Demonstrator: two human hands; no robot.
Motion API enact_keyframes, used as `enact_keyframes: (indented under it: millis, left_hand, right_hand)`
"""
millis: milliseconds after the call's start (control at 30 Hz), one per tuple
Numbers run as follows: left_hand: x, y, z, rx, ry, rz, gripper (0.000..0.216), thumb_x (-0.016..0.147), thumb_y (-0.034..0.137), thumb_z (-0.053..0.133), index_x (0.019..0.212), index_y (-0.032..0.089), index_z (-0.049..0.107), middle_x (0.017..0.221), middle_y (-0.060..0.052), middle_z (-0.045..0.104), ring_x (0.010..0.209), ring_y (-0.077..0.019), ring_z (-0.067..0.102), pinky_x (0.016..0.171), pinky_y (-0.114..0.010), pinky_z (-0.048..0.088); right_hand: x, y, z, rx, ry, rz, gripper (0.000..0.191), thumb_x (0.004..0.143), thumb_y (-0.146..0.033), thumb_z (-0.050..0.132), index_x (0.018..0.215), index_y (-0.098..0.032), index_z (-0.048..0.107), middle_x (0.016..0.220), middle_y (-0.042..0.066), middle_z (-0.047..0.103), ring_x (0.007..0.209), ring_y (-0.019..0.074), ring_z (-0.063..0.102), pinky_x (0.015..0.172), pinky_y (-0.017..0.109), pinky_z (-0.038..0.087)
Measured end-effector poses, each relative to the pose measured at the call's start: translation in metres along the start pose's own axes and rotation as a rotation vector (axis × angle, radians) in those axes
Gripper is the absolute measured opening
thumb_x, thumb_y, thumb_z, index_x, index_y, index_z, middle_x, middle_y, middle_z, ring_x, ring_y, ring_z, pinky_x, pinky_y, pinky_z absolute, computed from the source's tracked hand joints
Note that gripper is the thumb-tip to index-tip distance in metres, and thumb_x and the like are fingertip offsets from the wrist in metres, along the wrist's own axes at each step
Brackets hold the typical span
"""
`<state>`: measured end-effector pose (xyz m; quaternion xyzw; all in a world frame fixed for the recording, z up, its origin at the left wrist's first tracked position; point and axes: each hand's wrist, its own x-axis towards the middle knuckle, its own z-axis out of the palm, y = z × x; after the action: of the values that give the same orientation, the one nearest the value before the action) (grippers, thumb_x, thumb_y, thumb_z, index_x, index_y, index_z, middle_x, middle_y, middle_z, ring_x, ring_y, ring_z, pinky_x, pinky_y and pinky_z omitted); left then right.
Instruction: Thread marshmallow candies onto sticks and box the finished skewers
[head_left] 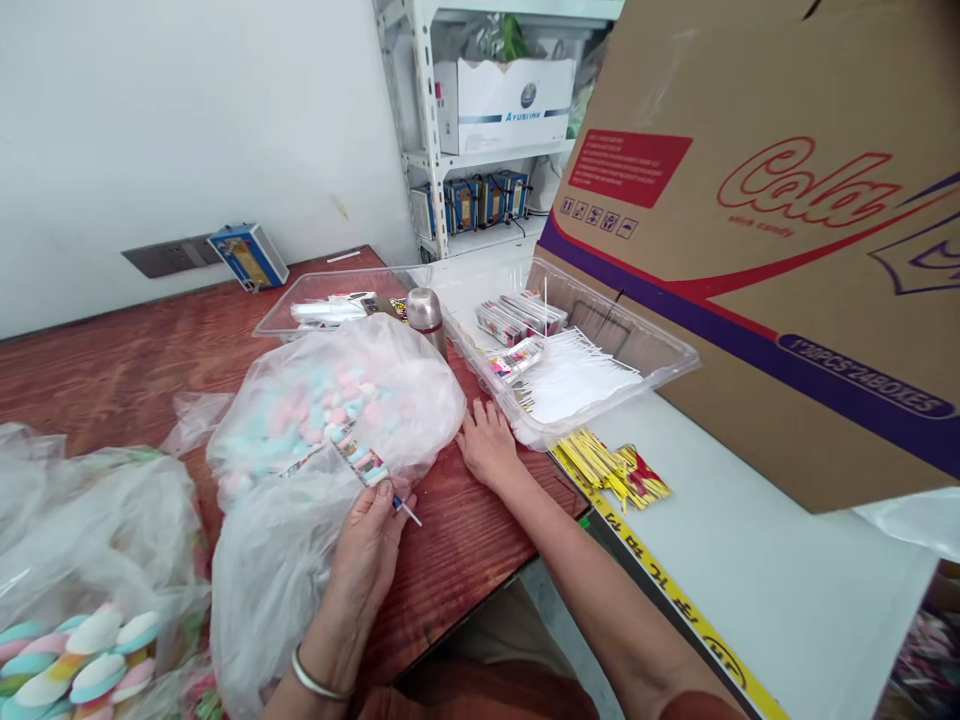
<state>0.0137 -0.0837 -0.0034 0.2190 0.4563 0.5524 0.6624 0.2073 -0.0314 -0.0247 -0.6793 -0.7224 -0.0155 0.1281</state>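
Observation:
My left hand (375, 535) is closed on a printed candy wrapper (361, 458), and a white stick (411, 514) pokes out below the fingers. Behind that hand lies a big clear plastic bag (420, 390) full of pink, blue and white marshmallows (330, 410). My right hand (486, 440) rests on the red wooden table (450, 540) with its fingers stretched out, between the bag and a clear plastic tray (540, 432). In the tray lie many white sticks (581, 380) and bundles of printed wrappers (517, 318).
Yellow twist ties (600, 465) lie before the tray. A steel flask (426, 318) stands behind the bag. To the right a large cardboard box (720, 250) rises over the white table (787, 590). Another bag of twisted marshmallows (90, 650) is at the lower left.

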Motion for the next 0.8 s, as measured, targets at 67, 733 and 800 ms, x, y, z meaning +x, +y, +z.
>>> enact_keyframes:
  millis: [67,733,800]
  left_hand:
    - [-0.001,0.006,-0.001,-0.003,0.004,-0.002,0.03,0.062,0.036,0.088,0.079,0.018,0.071,0.088,-0.003,0.07,0.108,-0.0249,0.064,0.091,-0.037,0.053]
    - [-0.071,0.022,-0.014,0.888,-0.178,0.384,0.02,0.085,0.037,0.063,0.083,0.023,0.077,0.077,-0.004,0.067,0.075,-0.0215,0.056,0.07,-0.028,0.043]
    - [-0.072,0.021,-0.012,0.928,-0.213,0.398,0.023,0.088,0.036,0.059,0.077,0.022,0.075,0.073,-0.004,0.063,0.072,-0.0214,0.054,0.068,-0.029,0.041]
  right_hand:
    - [-0.017,0.0,-0.002,0.007,-0.015,-0.016,0.049,0.099,-0.029,0.045,0.139,-0.002,0.052,0.147,0.025,0.049,0.136,0.0397,0.044,0.11,0.052,0.037]
    - [-0.144,-0.01,-0.058,0.111,-0.099,0.195,0.014,0.091,-0.029,0.063,0.08,-0.021,0.065,0.083,0.004,0.067,0.083,0.0243,0.064,0.072,0.035,0.038]
    - [-0.144,-0.017,-0.051,0.09,-0.086,0.196,0.01,0.091,-0.024,0.061,0.082,-0.02,0.064,0.084,0.006,0.068,0.084,0.0248,0.063,0.073,0.035,0.036]
